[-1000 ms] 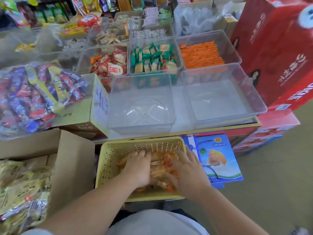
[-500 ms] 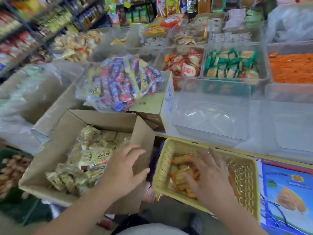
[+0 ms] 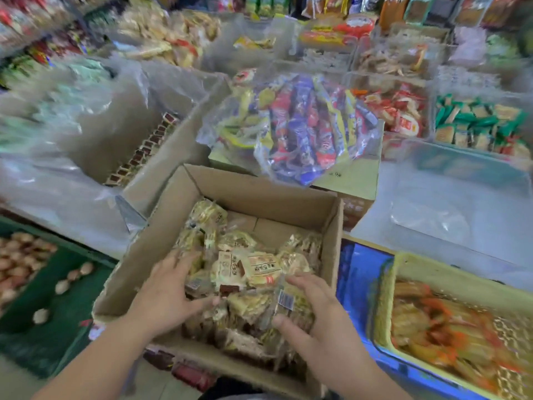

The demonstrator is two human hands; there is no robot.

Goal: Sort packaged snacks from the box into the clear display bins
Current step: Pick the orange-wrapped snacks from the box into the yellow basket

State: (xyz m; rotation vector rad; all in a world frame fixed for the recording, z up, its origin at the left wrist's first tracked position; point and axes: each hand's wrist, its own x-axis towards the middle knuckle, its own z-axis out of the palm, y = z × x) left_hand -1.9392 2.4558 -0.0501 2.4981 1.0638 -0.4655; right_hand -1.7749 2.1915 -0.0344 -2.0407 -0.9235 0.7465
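An open cardboard box [image 3: 259, 194] stands in front of me, part filled with pale yellow packaged snacks [image 3: 248, 269]. Both my hands are inside it. My left hand [image 3: 170, 295] lies on the left side of the pile, fingers spread and thumb touching the packets. My right hand [image 3: 314, 313] rests on the right side, fingers stretched over a packet with a barcode. The pile sits between the two hands. An empty clear display bin [image 3: 450, 197] stands at the right, behind the box.
A yellow basket [image 3: 386, 284] of orange snacks sits at the right on a blue carton [image 3: 357, 272]. A clear bag of blue and red candies [image 3: 302, 125] lies behind the box. Bins of green packets [image 3: 476, 122] and red packets [image 3: 401, 116] stand beyond. A green crate [image 3: 57, 284] is at the left.
Both hands left the yellow basket and moved left into the cardboard box, first the left, then the right. My view swung left with them.
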